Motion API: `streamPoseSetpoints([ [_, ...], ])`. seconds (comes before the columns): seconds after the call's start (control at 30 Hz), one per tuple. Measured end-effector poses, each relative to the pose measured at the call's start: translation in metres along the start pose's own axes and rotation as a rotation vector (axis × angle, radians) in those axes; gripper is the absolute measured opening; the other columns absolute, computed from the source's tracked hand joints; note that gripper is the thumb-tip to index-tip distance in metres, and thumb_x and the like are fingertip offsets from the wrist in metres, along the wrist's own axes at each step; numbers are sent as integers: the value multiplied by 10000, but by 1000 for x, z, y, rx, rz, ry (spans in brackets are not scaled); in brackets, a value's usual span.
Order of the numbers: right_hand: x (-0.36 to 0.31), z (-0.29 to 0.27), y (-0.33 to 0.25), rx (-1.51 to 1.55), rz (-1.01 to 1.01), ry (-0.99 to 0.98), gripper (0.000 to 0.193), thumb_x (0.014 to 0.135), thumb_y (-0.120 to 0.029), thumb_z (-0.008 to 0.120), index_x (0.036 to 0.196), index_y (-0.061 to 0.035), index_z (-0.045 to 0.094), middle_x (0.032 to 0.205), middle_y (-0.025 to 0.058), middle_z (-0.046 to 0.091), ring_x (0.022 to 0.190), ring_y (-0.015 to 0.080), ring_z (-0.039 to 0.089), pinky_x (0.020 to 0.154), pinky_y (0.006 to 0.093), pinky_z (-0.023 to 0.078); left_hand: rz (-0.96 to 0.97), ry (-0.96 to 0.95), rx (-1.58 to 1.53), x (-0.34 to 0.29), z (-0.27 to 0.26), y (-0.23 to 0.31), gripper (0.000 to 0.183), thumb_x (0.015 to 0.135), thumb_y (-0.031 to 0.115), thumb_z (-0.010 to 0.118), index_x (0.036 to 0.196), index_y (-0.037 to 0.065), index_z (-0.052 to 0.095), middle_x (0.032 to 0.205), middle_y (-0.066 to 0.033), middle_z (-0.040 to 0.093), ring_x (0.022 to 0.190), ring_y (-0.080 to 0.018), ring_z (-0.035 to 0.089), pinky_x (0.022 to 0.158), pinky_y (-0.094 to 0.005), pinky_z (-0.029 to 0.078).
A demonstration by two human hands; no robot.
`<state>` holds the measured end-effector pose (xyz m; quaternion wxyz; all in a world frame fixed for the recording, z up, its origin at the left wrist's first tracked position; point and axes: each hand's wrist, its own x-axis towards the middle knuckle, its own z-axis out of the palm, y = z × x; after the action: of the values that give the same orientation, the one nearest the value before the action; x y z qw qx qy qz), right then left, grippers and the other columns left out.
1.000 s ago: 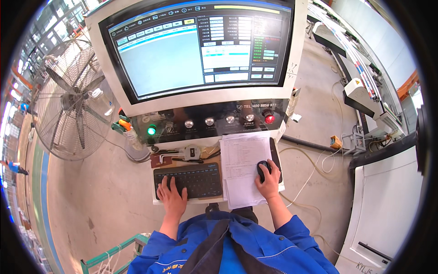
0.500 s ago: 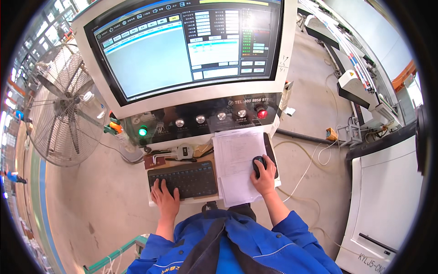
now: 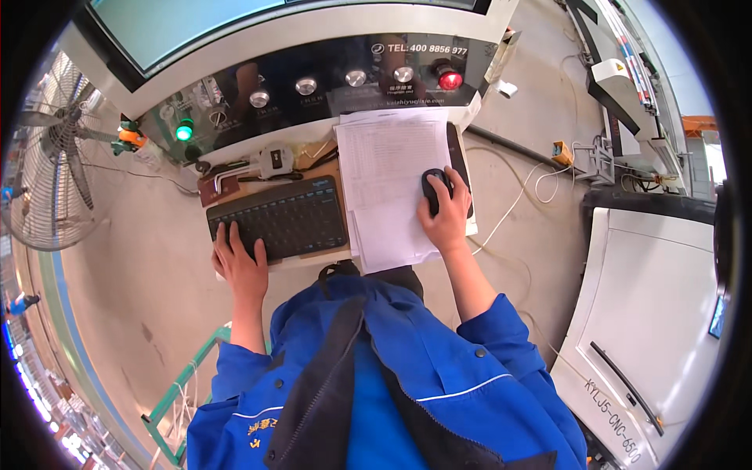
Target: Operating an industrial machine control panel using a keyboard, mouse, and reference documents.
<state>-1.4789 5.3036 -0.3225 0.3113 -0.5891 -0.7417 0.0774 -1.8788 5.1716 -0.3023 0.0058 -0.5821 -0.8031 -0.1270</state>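
My left hand (image 3: 241, 266) rests with fingers spread on the left end of a black keyboard (image 3: 294, 215). The thumb and fingertips touch its lower left keys. A black computer mouse (image 3: 431, 188) lies under my right hand (image 3: 448, 223), whose fingers curl over it. Beneath the mouse is a stack of printed sheets (image 3: 384, 172), set right of the keyboard. Behind the keyboard lie a tape measure (image 3: 276, 161) and an L-shaped hex key (image 3: 229, 178).
Above the shelf runs a black control panel (image 3: 329, 90) with silver buttons, a lit green light (image 3: 184, 130) and a red knob (image 3: 450, 80). A large fan (image 3: 66, 137) stands left. White machinery (image 3: 650, 290) fills the right, with hoses (image 3: 513, 211) on the floor. A green frame (image 3: 168, 411) is lower left.
The view has tipped down, so most of the screen has left the picture and the shelf appears higher. Both hands keep their places on the keyboard and the mouse.
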Motion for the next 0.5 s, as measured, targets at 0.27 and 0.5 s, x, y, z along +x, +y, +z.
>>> streamPoseSetpoints([
  [0.27, 1, 0, 0, -1, -10, 3, 528, 800, -120, 754, 1323, -152, 682, 1502, 192, 520, 1308, 379, 539, 1093, 500, 402, -33, -34, 25, 0, -2, 4, 612, 1043, 325, 621, 1573, 74, 448, 1647, -191, 391, 1502, -357, 391, 1236, -521, 237],
  [0.5, 1, -2, -1, -19, 3, -19, 534, 798, -120, 754, 1326, -151, 681, 1503, 191, 517, 1309, 378, 538, 1088, 498, 407, -33, -37, 38, 0, 0, 4, 615, 1047, 326, 618, 1579, 74, 443, 1651, -192, 383, 1505, -354, 390, 1237, -518, 235],
])
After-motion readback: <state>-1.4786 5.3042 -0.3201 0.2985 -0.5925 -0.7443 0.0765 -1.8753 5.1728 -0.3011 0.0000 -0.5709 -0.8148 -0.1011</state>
